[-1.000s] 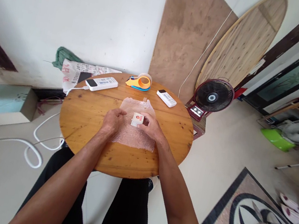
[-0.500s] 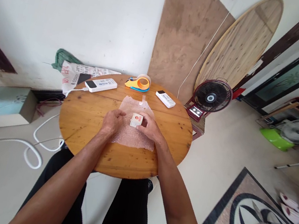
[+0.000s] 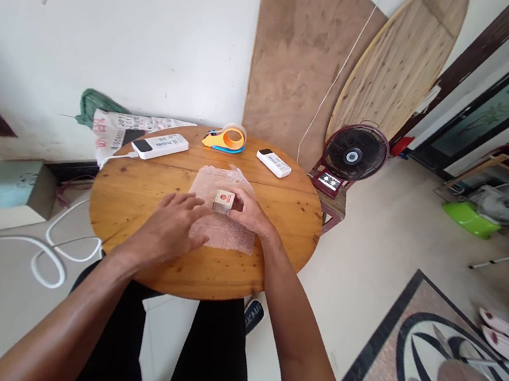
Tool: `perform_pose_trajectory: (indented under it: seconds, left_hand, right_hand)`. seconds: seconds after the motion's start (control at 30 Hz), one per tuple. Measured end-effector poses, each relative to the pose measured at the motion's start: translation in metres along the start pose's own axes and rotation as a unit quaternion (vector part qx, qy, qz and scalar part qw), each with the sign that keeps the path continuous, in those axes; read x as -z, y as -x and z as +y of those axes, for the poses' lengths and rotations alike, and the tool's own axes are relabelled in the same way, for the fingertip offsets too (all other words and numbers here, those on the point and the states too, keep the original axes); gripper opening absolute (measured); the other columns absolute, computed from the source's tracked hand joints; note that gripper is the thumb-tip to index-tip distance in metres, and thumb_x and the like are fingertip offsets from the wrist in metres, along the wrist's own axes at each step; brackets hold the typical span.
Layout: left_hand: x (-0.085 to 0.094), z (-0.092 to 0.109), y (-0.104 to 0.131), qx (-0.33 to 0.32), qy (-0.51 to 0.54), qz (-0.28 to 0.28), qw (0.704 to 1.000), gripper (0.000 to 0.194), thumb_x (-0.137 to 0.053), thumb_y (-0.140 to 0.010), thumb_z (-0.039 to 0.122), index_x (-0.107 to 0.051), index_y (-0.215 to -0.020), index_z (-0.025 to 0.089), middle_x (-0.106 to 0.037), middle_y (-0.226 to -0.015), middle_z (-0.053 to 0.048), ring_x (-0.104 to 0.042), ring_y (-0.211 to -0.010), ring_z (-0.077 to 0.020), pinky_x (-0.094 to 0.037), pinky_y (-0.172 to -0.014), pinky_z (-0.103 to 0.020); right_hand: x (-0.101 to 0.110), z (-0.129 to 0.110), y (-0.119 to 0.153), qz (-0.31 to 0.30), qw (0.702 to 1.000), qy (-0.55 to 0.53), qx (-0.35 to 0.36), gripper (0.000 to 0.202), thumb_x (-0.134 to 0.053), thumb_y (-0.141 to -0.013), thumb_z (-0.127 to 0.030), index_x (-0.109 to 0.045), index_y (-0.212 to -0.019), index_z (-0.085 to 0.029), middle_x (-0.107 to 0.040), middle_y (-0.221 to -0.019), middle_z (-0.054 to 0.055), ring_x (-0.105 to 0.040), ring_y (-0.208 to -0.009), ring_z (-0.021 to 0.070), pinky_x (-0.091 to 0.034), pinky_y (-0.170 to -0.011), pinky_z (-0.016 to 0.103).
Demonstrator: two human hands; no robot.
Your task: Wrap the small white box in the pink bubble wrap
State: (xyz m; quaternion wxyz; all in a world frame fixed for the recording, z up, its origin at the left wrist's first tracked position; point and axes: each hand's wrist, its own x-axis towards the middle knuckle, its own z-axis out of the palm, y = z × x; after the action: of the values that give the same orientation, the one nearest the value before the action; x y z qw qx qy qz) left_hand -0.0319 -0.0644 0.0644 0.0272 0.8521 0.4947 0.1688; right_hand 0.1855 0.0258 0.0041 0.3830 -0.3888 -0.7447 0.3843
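Note:
A small white box (image 3: 223, 202) with a red mark on top stands on a sheet of bubble wrap (image 3: 226, 237) in the middle of the round wooden table (image 3: 134, 202). The thumb and fingers of my right hand (image 3: 250, 214) grip the box from its right side. My left hand (image 3: 174, 224) is over the left part of the wrap, fingers spread, holding nothing. It partly covers the wrap's left edge. Whether its fingertips touch the wrap, I cannot tell.
Along the table's far side lie an orange tape dispenser (image 3: 225, 138) and two white devices, one at left (image 3: 160, 146) with a cable, one at right (image 3: 274, 162). A printed sack (image 3: 112, 129) lies at the far left. A fan (image 3: 355, 156) stands right of the table.
My left hand has opened from a closed grip at the wrap's left edge and drawn back toward me. My right hand still holds the box. The whole view has shifted slightly.

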Motion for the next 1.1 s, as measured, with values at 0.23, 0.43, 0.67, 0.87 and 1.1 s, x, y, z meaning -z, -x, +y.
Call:
perform_pose_trajectory:
  seconds: [0.23,0.43,0.67,0.87,1.1]
  left_hand:
    - [-0.028,0.007,0.029,0.001,-0.090,0.003,0.996,0.043,-0.056,-0.076,0.017,-0.063,-0.119,0.018,-0.052,-0.140,-0.017,-0.041,-0.135,-0.0365,-0.024,-0.111,-0.059]
    - [-0.036,0.013,0.019,-0.024,-0.083,0.047,0.995,0.023,-0.050,-0.081,0.014,-0.069,-0.092,0.018,-0.060,-0.131,-0.014,-0.048,-0.128,-0.0338,-0.026,-0.111,-0.056]
    - [-0.032,0.001,0.000,0.010,-0.005,0.138,0.990,0.022,-0.047,-0.088,0.026,-0.068,-0.084,0.020,-0.067,-0.118,-0.010,-0.061,-0.108,-0.0274,-0.038,-0.103,-0.046]
    - [-0.022,-0.013,-0.038,0.071,0.058,0.121,0.988,0.021,-0.050,-0.082,0.032,-0.067,-0.078,0.020,-0.071,-0.107,-0.008,-0.065,-0.097,-0.0254,-0.045,-0.091,-0.036]
    - [-0.018,-0.014,-0.077,0.207,0.099,0.040,0.972,0.018,-0.056,-0.074,0.037,-0.065,-0.077,0.023,-0.072,-0.088,-0.005,-0.065,-0.080,-0.0242,-0.044,-0.069,-0.031]
  right_hand:
    - [0.002,-0.004,0.001,-0.006,0.998,0.053,0.040,0.056,-0.067,-0.072,-0.017,-0.055,-0.127,-0.023,-0.058,-0.130,0.004,-0.055,-0.118,0.0200,-0.042,-0.102,0.035]
    - [-0.001,-0.006,0.002,0.007,0.997,0.059,0.040,0.052,-0.066,-0.075,-0.018,-0.056,-0.126,-0.022,-0.061,-0.126,0.004,-0.057,-0.113,0.0184,-0.044,-0.098,0.033]
    - [0.000,-0.011,0.001,-0.007,1.000,0.021,0.014,0.050,-0.067,-0.075,-0.021,-0.059,-0.124,-0.023,-0.063,-0.122,0.003,-0.059,-0.109,0.0190,-0.046,-0.097,0.034]
    - [0.016,-0.028,0.005,0.068,0.982,-0.165,-0.066,0.044,-0.059,-0.084,-0.052,-0.063,-0.119,-0.025,-0.066,-0.122,0.004,-0.059,-0.116,0.0219,-0.044,-0.103,0.039]
    - [0.026,-0.032,0.009,0.059,0.981,-0.151,-0.107,0.055,-0.076,-0.071,-0.046,-0.062,-0.120,-0.026,-0.064,-0.124,0.003,-0.058,-0.116,0.0214,-0.044,-0.101,0.036]
